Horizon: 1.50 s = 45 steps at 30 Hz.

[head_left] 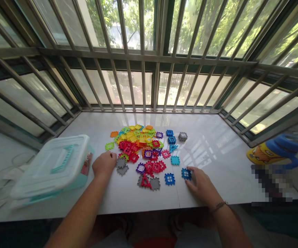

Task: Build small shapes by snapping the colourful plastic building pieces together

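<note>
My right hand (200,182) has its thumb and fingers on the edges of a dark blue window-shaped building tile (186,174), which is on or just above the table. Just left of it lies another blue window tile (169,179). My left hand (104,164) rests as a closed fist on the table, beside grey square tiles (122,169) at the left of the pile; nothing shows in it. The mixed pile of toothed plastic tiles (132,137) holds yellow, red, orange, green and purple pieces.
A lidded clear box (48,165) with a teal handle stands at the left. More blue tiles (171,140) and a grey stack (182,136) lie right of the pile. A yellow-and-blue jug (275,150) lies at the right beside a pixelated dark object. Barred windows border the white table (216,158).
</note>
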Available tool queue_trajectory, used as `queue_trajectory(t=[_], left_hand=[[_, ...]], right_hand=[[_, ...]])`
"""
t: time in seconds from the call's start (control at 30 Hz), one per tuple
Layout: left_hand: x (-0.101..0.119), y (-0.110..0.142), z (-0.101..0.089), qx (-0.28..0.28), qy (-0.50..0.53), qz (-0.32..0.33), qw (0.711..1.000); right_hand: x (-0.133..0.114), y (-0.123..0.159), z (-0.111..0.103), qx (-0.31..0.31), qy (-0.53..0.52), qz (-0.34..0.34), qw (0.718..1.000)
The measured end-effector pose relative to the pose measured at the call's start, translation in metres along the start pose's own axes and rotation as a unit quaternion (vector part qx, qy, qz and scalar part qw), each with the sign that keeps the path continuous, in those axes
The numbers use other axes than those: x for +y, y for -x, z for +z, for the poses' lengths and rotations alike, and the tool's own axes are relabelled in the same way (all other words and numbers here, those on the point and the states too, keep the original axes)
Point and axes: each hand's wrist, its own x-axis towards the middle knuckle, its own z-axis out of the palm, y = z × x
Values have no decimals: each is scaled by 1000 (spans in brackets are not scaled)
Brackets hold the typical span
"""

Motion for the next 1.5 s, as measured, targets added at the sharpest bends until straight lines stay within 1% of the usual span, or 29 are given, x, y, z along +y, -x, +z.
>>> queue_trajectory(t=[0.13,0.23,0.33,0.43,0.53,0.63,0.83,0.93,1.0,1.1,1.2,1.37,1.5], left_hand=[[0,0,0,3,-5,7,1000],[-1,-1,0,6,-9,8,1000],[-1,-2,1,6,-7,8,1000],[-1,-2,2,3,-3,6,1000],[-1,-2,1,2,3,6,1000],[-1,-1,1,5,2,10,1000],[0,-1,-1,1,0,8,1000],[-1,-3,1,-2,2,5,1000],[-1,-4,2,-1,2,4,1000],[-1,-4,2,2,4,4,1000],[-1,-3,1,1,3,4,1000],[0,-2,0,2,-6,5,1000],[-1,-2,0,5,-9,5,1000]], right_hand=[[2,-3,-5,-9,-28,17,999],[2,-6,-9,-12,-43,13,999],[3,-12,-14,-3,-40,-3,999],[2,-30,-24,19,-22,-34,999],[1,-62,-36,33,-4,-69,997],[0,-106,-44,22,23,-97,995],[-5,-197,-49,-57,90,-137,985],[-10,-229,-52,-94,115,-134,980],[-11,-244,-54,-112,120,-129,978],[-11,-259,-55,-127,120,-131,976],[-9,-265,-51,-139,115,-131,975],[-6,-268,-41,-147,109,-127,975],[-4,-268,-38,-149,102,-127,975]])
